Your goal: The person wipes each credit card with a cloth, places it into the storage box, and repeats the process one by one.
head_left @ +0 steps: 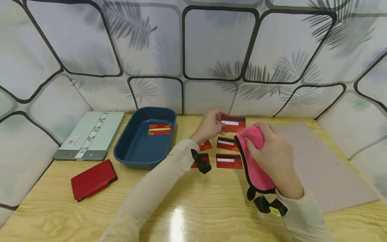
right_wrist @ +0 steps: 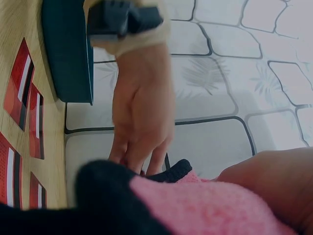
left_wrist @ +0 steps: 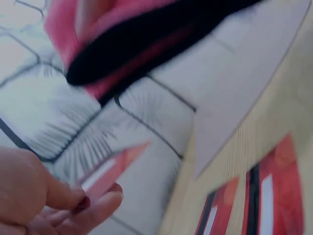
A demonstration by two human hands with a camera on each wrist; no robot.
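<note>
My left hand point(head_left: 210, 126) pinches a red card point(head_left: 237, 124) with a black stripe and a white strip, raised above the table. In the left wrist view the card point(left_wrist: 115, 169) sits between thumb and fingers. My right hand point(head_left: 272, 153) grips a bunched pink cloth point(head_left: 260, 174) with black edging, close to the right of that card. Whether cloth and card touch, I cannot tell. Several more red cards point(head_left: 229, 161) lie on the table below, striped side up. My left wrist partly covers two of them in the head view.
Left of the cards stands a blue tray point(head_left: 133, 148) with a red and gold card point(head_left: 159, 129) in it. Further left are a red wallet-like case point(head_left: 93, 179) and a pale green flat box point(head_left: 87, 134). A greyish-pink board point(head_left: 323, 171) lies at the right.
</note>
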